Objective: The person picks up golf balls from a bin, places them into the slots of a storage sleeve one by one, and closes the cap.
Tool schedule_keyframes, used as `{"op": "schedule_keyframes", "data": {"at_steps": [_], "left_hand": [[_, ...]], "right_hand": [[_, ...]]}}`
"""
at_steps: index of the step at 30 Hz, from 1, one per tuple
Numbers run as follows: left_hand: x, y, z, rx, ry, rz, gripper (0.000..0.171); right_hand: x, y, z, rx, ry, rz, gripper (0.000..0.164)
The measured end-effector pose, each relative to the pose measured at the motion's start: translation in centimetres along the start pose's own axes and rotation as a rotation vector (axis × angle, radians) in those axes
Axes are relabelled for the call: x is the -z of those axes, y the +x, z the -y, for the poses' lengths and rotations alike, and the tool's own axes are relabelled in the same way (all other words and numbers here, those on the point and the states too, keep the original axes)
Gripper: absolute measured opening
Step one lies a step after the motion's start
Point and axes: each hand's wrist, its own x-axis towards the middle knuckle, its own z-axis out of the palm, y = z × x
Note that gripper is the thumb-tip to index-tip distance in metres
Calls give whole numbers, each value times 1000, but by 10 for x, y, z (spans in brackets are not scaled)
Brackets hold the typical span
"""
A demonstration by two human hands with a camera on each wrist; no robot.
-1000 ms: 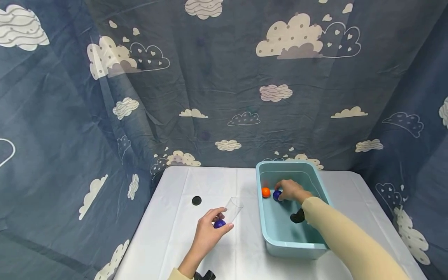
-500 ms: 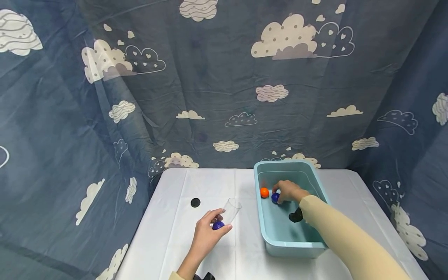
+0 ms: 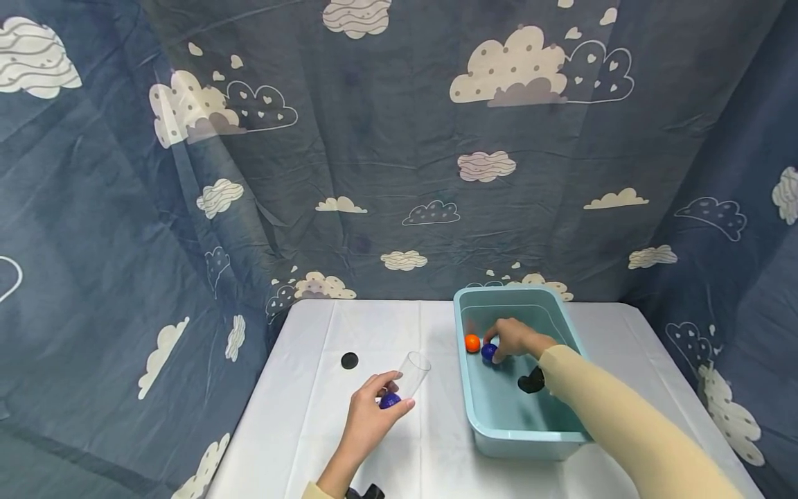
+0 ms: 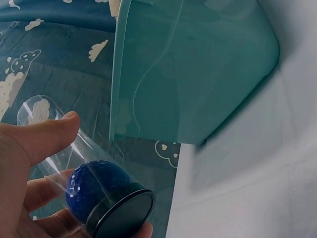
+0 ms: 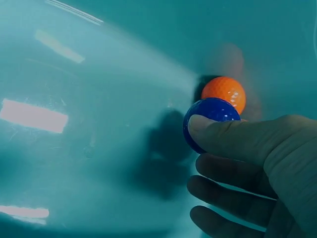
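Left fingers (image 4: 39, 194) clasp a tilted tube (image 4: 89, 149); inside the tub (image 3: 495, 402), right fingers (image 5: 237, 141) pinch a blue ball (image 5: 217, 106).

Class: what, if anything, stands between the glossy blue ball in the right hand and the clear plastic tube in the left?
The left wall of the light-blue plastic bin: the blue ball is inside, the tube outside. Nothing visible covers the tube's far end.

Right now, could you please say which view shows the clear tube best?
The left wrist view: the clear tube looks large, a blue ball visible inside. The head view shows it small, partly covered by the left hand; right wrist shows none.
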Motion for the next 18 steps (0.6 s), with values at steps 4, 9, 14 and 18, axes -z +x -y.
{"op": "schedule_keyframes", "data": {"at_steps": [4, 9, 14, 18], "left_hand": [[0, 0, -1, 12, 5, 0, 50], [1, 1, -3, 8, 10, -9, 49], [0, 2, -3, 4, 9, -9, 49], [-1, 2, -4, 4, 9, -12, 49]], "right_hand": [[6, -3, 4, 13, 10, 28, 40], [14, -7, 12, 31, 33, 75, 35], [20, -12, 20, 63, 42, 65, 32], [26, -17, 29, 97, 31, 56, 30]]}}
